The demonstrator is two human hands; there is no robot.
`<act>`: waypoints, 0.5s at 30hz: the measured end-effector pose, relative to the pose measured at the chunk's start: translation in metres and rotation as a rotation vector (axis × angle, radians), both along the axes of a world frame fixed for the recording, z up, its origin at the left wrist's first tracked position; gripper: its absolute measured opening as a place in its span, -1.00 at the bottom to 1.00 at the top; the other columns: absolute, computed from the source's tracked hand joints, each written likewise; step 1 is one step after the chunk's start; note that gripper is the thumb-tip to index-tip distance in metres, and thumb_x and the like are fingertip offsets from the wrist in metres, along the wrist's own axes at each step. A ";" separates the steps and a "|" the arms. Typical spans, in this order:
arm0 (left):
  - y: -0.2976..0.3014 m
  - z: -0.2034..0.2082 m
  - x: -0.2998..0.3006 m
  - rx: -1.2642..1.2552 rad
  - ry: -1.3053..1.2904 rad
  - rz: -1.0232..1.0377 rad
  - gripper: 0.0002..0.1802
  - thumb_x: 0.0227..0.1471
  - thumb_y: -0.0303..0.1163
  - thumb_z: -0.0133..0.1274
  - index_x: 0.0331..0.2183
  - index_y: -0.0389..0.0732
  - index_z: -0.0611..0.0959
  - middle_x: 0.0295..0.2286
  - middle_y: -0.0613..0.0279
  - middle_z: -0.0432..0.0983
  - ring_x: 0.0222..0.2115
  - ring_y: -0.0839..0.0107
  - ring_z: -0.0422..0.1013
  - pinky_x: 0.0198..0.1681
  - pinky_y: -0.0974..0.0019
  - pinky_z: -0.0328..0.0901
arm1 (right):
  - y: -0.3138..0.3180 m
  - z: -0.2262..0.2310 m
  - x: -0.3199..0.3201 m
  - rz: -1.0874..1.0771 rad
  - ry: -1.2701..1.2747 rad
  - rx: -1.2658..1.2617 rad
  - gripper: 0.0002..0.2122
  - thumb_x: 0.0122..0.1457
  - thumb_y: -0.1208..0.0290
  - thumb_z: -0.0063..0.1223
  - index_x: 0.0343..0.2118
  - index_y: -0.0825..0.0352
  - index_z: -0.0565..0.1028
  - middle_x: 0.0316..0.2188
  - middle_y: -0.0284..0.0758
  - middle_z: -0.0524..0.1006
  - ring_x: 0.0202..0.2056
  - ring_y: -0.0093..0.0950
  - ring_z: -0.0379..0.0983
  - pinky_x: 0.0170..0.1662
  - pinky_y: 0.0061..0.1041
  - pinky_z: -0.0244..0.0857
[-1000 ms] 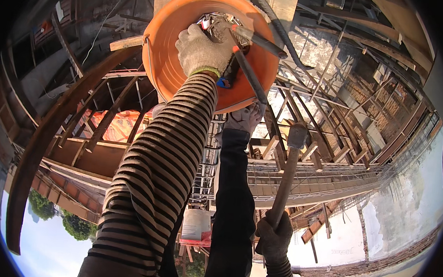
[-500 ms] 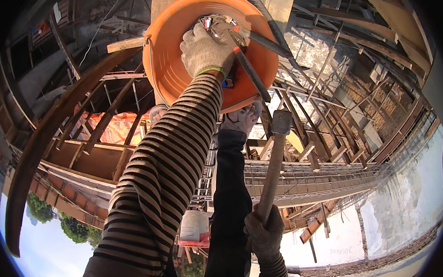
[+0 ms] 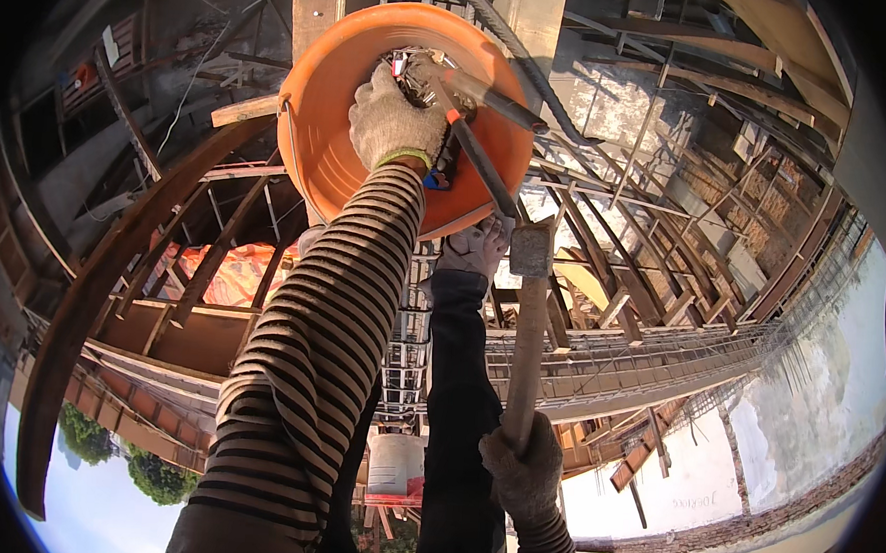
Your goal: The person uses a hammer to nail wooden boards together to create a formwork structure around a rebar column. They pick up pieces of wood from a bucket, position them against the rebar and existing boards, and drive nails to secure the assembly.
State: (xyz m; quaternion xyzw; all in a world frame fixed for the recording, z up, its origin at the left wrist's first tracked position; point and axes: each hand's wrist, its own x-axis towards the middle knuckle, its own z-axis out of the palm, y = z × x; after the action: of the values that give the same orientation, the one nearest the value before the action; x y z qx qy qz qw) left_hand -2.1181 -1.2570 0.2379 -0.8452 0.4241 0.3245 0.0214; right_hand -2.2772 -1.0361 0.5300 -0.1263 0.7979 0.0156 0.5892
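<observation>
My left hand (image 3: pixel 399 119), in a knit work glove, is down inside an orange bucket (image 3: pixel 315 130). Its fingers are curled, and the tips are hidden among dark small items at the bottom. Next to it lies a pincer-like tool (image 3: pixel 482 163) with two long dark handles, red toward the head, jutting over the rim. A small blue item (image 3: pixel 435 180) shows by the wrist. Lower right, my gloved right hand (image 3: pixel 523 469) is closed around the wooden handle of a hammer (image 3: pixel 526 346). The hammer's blocky metal head points up, close to the bucket and the tool's handle end.
My shoe (image 3: pixel 473 248) rests just below the bucket. Wooden boards (image 3: pixel 524 25) lie behind it, with a ribbed steel bar alongside. A curved dark timber (image 3: pixel 92 288) stands at left. Rebar cages (image 3: pixel 608 370) and open roof framing spread below, with a pale container (image 3: pixel 394 462).
The bucket and my left hand appear slightly lower and farther left. The hammer has swung left, its head now nearer the bucket. My left hand stays inside the bucket.
</observation>
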 end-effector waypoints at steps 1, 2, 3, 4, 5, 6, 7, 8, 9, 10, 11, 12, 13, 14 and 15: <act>-0.005 0.008 0.001 0.041 0.037 -0.027 -0.12 -0.20 0.04 0.35 0.11 -0.19 0.48 0.04 -0.10 0.47 0.08 -0.03 0.42 0.17 0.03 0.30 | -0.002 0.003 0.000 0.021 0.004 0.003 -0.63 0.07 0.22 0.35 -0.29 0.39 0.43 -0.52 -0.20 0.51 -0.50 -0.28 0.48 -0.39 -0.28 0.38; -0.008 0.008 0.008 0.038 0.090 -0.029 -0.13 -0.20 0.05 0.35 0.10 -0.19 0.49 0.02 -0.09 0.49 0.05 -0.01 0.45 0.15 0.04 0.32 | -0.003 0.001 -0.001 0.068 0.007 -0.017 -0.62 0.07 0.21 0.35 -0.29 0.39 0.43 -0.52 -0.19 0.51 -0.49 -0.27 0.48 -0.38 -0.27 0.38; -0.008 0.006 0.017 0.039 0.145 -0.034 -0.14 -0.21 0.06 0.35 0.08 -0.20 0.50 -0.01 -0.09 0.52 0.03 0.00 0.47 0.13 0.06 0.33 | -0.002 0.001 -0.001 0.111 0.012 -0.032 -0.62 0.06 0.20 0.36 -0.28 0.39 0.43 -0.51 -0.19 0.51 -0.49 -0.27 0.48 -0.38 -0.27 0.38; -0.009 0.004 0.024 0.041 0.199 -0.039 -0.15 -0.21 0.07 0.35 0.07 -0.20 0.51 -0.04 -0.08 0.55 0.00 0.02 0.50 0.11 0.07 0.35 | -0.001 0.001 -0.001 0.154 0.017 -0.046 -0.61 0.06 0.20 0.37 -0.27 0.39 0.43 -0.50 -0.19 0.51 -0.48 -0.27 0.48 -0.37 -0.26 0.38; -0.009 0.002 0.029 0.017 0.232 -0.042 -0.18 -0.22 0.08 0.34 0.01 -0.23 0.55 -0.10 -0.07 0.60 -0.05 0.04 0.54 0.07 0.10 0.38 | -0.001 0.001 -0.001 0.151 0.015 -0.039 -0.60 0.06 0.19 0.37 -0.26 0.39 0.43 -0.50 -0.18 0.51 -0.48 -0.26 0.48 -0.37 -0.26 0.38; -0.010 0.001 0.031 0.048 0.231 -0.054 -0.19 -0.21 0.07 0.34 0.01 -0.24 0.55 -0.10 -0.06 0.60 -0.06 0.04 0.54 0.07 0.10 0.38 | -0.002 0.001 -0.002 0.147 0.013 -0.031 -0.60 0.05 0.19 0.37 -0.26 0.39 0.43 -0.49 -0.18 0.51 -0.47 -0.26 0.48 -0.36 -0.26 0.38; -0.012 0.000 0.034 0.079 0.229 -0.065 -0.19 -0.21 0.07 0.34 0.00 -0.25 0.55 -0.10 -0.06 0.60 -0.06 0.04 0.54 0.07 0.11 0.38 | -0.002 0.001 -0.001 0.143 0.010 -0.023 -0.59 0.05 0.19 0.37 -0.25 0.39 0.43 -0.49 -0.17 0.51 -0.47 -0.26 0.47 -0.36 -0.26 0.38; -0.013 -0.001 0.035 0.110 0.230 -0.076 -0.19 -0.21 0.07 0.34 0.00 -0.26 0.56 -0.10 -0.06 0.60 -0.06 0.04 0.55 0.07 0.11 0.38 | -0.003 0.001 0.000 0.166 0.023 -0.028 -0.59 0.05 0.19 0.38 -0.25 0.38 0.43 -0.49 -0.17 0.51 -0.47 -0.26 0.48 -0.35 -0.26 0.38; -0.013 0.000 0.036 0.103 0.241 -0.040 -0.19 -0.21 0.08 0.34 -0.01 -0.26 0.56 -0.10 -0.07 0.60 -0.06 0.04 0.54 0.07 0.10 0.38 | -0.004 0.001 0.002 0.189 0.035 -0.033 -0.59 0.05 0.19 0.38 -0.25 0.38 0.43 -0.49 -0.17 0.51 -0.46 -0.26 0.48 -0.35 -0.26 0.38; -0.010 0.000 0.035 0.095 0.252 -0.003 -0.19 -0.21 0.09 0.34 -0.01 -0.27 0.57 -0.10 -0.08 0.60 -0.06 0.03 0.54 0.07 0.09 0.38 | -0.004 0.001 0.003 0.212 0.047 -0.038 -0.59 0.05 0.19 0.38 -0.25 0.38 0.43 -0.49 -0.18 0.51 -0.46 -0.26 0.48 -0.35 -0.26 0.38; -0.006 -0.001 0.033 0.089 0.263 0.035 -0.18 -0.21 0.10 0.34 -0.02 -0.27 0.57 -0.10 -0.08 0.60 -0.05 0.02 0.54 0.07 0.08 0.37 | -0.002 0.000 0.003 0.198 0.042 -0.039 -0.59 0.05 0.19 0.38 -0.25 0.38 0.43 -0.49 -0.18 0.51 -0.47 -0.26 0.48 -0.35 -0.26 0.38; -0.002 -0.005 0.030 0.027 0.171 -0.026 -0.19 -0.21 0.11 0.34 -0.02 -0.27 0.58 -0.10 -0.09 0.60 -0.05 0.01 0.54 0.08 0.07 0.37 | 0.000 -0.001 0.002 0.186 0.038 -0.040 -0.59 0.05 0.19 0.38 -0.25 0.38 0.43 -0.50 -0.19 0.50 -0.47 -0.27 0.47 -0.36 -0.26 0.38; 0.004 -0.009 0.025 -0.035 0.078 -0.087 -0.19 -0.21 0.12 0.34 -0.03 -0.27 0.58 -0.10 -0.10 0.60 -0.05 0.00 0.54 0.08 0.05 0.36 | 0.002 -0.001 0.002 0.174 0.033 -0.040 -0.60 0.05 0.20 0.38 -0.25 0.38 0.43 -0.51 -0.19 0.50 -0.48 -0.27 0.47 -0.36 -0.26 0.38; 0.006 -0.007 0.017 -0.095 -0.011 -0.147 -0.19 -0.21 0.13 0.34 -0.04 -0.27 0.59 -0.10 -0.11 0.60 -0.05 -0.01 0.53 0.08 0.04 0.36 | 0.001 -0.001 0.001 0.173 0.029 -0.043 -0.60 0.06 0.20 0.38 -0.25 0.38 0.43 -0.51 -0.20 0.50 -0.48 -0.27 0.47 -0.36 -0.26 0.38; 0.006 -0.004 0.008 -0.040 -0.037 -0.104 -0.21 -0.22 0.13 0.34 -0.06 -0.26 0.60 -0.10 -0.13 0.59 -0.05 -0.05 0.53 0.09 0.01 0.34 | 0.000 0.000 0.000 0.173 0.026 -0.047 -0.60 0.06 0.20 0.38 -0.25 0.38 0.43 -0.52 -0.20 0.50 -0.49 -0.27 0.47 -0.36 -0.26 0.38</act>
State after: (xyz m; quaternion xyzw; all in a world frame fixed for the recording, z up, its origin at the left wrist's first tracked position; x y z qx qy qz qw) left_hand -2.1096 -1.2507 0.2342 -0.8283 0.4733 0.2986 0.0292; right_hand -2.2768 -1.0365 0.5298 -0.2082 0.7916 0.0492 0.5723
